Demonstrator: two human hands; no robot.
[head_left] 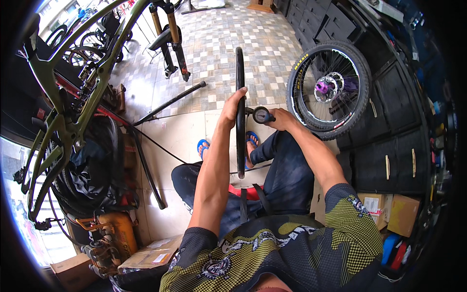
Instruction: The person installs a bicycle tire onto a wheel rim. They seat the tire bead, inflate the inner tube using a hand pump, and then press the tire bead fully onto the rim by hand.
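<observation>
A black bicycle wheel rim (pixel 240 146) stands upright between my knees, seen almost edge-on. My left hand (pixel 230 108) is closed around its near-left side, with the thumb on the top face. My right hand (pixel 282 119) grips a hand-held dial gauge (pixel 261 115) with a round pale face and a dark body. The gauge sits at the right side of the rim, level with my left hand. Where its tip meets the wheel is too small to make out.
An olive bicycle frame (pixel 61 97) with a gold-legged fork (pixel 171 34) hangs at left above black stand legs (pixel 146 165). Tyred wheels (pixel 357 92) with a purple hub lean against black drawers (pixel 389 168) at right. Cardboard boxes (pixel 404 214) and an orange compressor (pixel 119 233) stand nearby.
</observation>
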